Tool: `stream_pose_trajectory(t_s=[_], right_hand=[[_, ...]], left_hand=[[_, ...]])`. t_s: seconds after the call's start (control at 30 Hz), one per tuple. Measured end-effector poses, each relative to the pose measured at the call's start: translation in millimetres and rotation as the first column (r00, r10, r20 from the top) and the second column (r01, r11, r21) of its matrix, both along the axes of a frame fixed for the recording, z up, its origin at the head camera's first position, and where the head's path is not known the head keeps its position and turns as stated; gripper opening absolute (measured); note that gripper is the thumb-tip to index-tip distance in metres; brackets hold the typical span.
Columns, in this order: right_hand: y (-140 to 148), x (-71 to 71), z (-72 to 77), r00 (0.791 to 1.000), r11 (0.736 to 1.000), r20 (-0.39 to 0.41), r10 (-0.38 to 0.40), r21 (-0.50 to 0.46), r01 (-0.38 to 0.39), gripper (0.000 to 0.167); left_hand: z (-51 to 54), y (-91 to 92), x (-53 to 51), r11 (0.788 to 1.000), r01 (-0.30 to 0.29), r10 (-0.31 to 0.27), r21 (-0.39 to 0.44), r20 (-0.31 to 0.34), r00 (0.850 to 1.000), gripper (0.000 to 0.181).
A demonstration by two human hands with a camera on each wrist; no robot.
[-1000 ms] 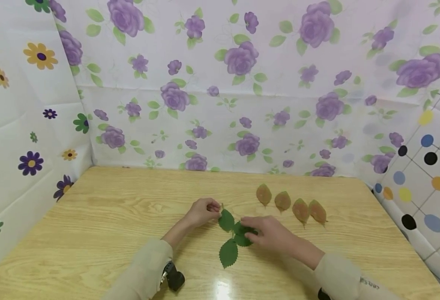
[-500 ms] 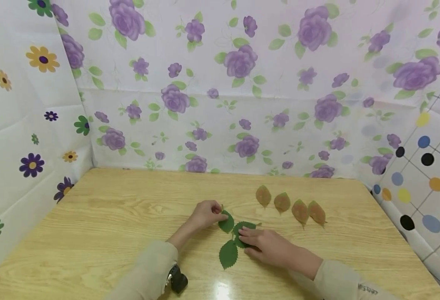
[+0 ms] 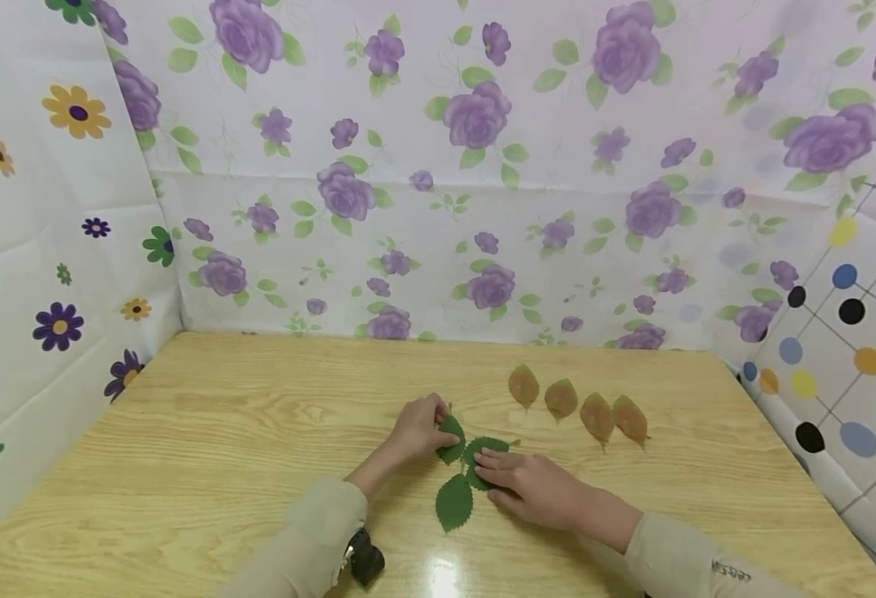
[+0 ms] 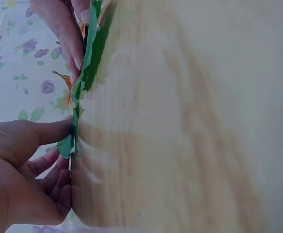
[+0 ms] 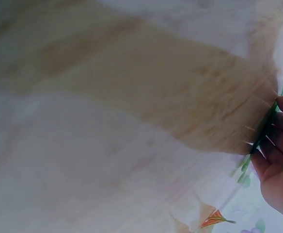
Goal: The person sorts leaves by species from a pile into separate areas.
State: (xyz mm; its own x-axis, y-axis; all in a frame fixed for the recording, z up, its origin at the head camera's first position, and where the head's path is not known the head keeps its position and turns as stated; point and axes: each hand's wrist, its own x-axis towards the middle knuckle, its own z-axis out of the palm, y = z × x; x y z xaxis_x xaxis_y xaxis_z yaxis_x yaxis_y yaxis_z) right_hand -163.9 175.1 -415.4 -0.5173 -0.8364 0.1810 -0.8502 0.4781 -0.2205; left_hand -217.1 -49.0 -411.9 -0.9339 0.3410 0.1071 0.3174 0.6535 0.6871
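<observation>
Green serrated leaves lie close together mid-table. My left hand [image 3: 417, 430] is at the upper-left leaf [image 3: 448, 453], thumb on its face and curled fingers at its edge; in the left wrist view, a bit of green leaf [image 4: 65, 146] shows between thumb and fingers. My right hand [image 3: 538, 490] lies on the right-hand leaf [image 3: 491, 446], its extended fingers pressing it down and covering part of it; whether a second leaf lies beneath, I cannot tell. Below them a lower leaf [image 3: 454, 502] points towards me, untouched.
Several reddish-brown leaves with green edges, one being a brown leaf [image 3: 523, 386], lie in a slanting row at the back right of the wooden table [image 3: 258, 399]. A flowered cloth [image 3: 423, 249] hangs behind the table, with patterned cloths at both sides.
My left hand has shifted slightly right, its thumb coming onto the upper-left leaf. The right hand has moved slightly down and flattened its fingers on the right-hand leaf, whose stem now shows.
</observation>
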Motion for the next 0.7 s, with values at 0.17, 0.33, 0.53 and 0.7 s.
stream_pose_trajectory(t_s=[0.17, 0.33, 0.53, 0.7], right_hand=[[-0.2, -0.6, -1.3, 1.000, 1.000, 0.005, -0.004, 0.004, 0.004, 0.035], [-0.4, -1.6, -2.3, 1.000, 1.000, -0.007, -0.008, 0.012, 0.008, 0.035], [-0.5, -2.1, -2.8, 0.999, 1.000, -0.020, -0.030, 0.004, 0.030, 0.036], [-0.2, -0.3, -2.4, 0.999, 0.998, 0.007, -0.053, -0.018, 0.054, 0.042]], left_hand=[[0.1, 0.0, -0.7, 1.000, -0.001, 0.000, 0.021, 0.029, 1.000, 0.035], [0.4, -1.6, -1.8, 0.999, -0.005, 0.004, 0.036, 0.028, 1.000, 0.029], [1.8, -3.8, -1.1, 0.998, 0.053, -0.053, 0.032, -0.003, 0.999, 0.016], [0.6, -6.3, -2.4, 0.995, 0.065, -0.065, 0.074, 0.000, 0.998, 0.013]])
